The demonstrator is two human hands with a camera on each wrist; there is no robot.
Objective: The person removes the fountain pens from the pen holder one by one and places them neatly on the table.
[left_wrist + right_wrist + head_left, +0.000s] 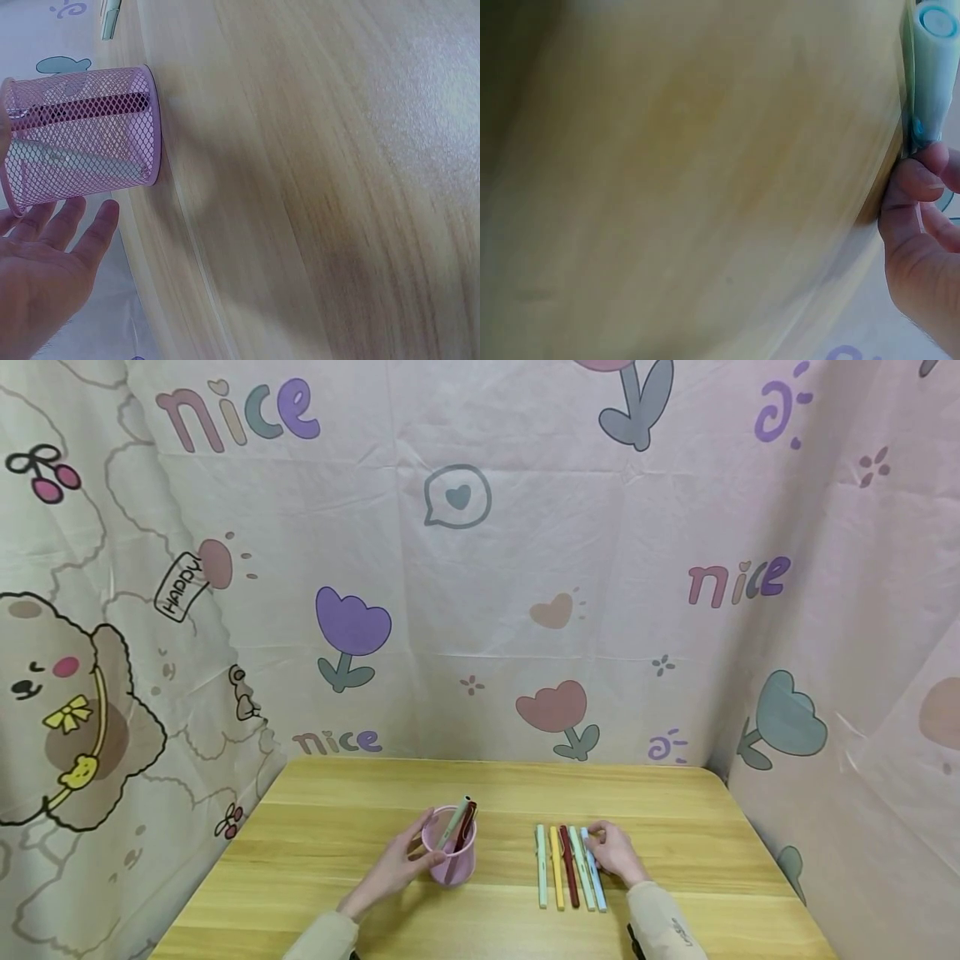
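Observation:
A pink mesh pen holder (pixel 454 870) stands upright on the table, with a pale green pen (pixel 452 823) and a dark red pen (pixel 466 827) leaning inside it. My left hand (pixel 397 865) holds the holder from its left side, thumb in front and fingers behind; the left wrist view shows the fingers beside the mesh. To the right lie several pens in a row. At the row's right end is a light blue pen (pixel 594 872), and my right hand (pixel 617 852) pinches its far end, thumb and finger meeting there in the right wrist view.
Left of the blue pen lie a pale green pen (pixel 582 868), a dark red pen (pixel 569 866), a yellow pen (pixel 557 868) and another light green pen (pixel 542 868). The wooden table (pixel 375 793) meets a printed cloth (pixel 480 635) at its back edge.

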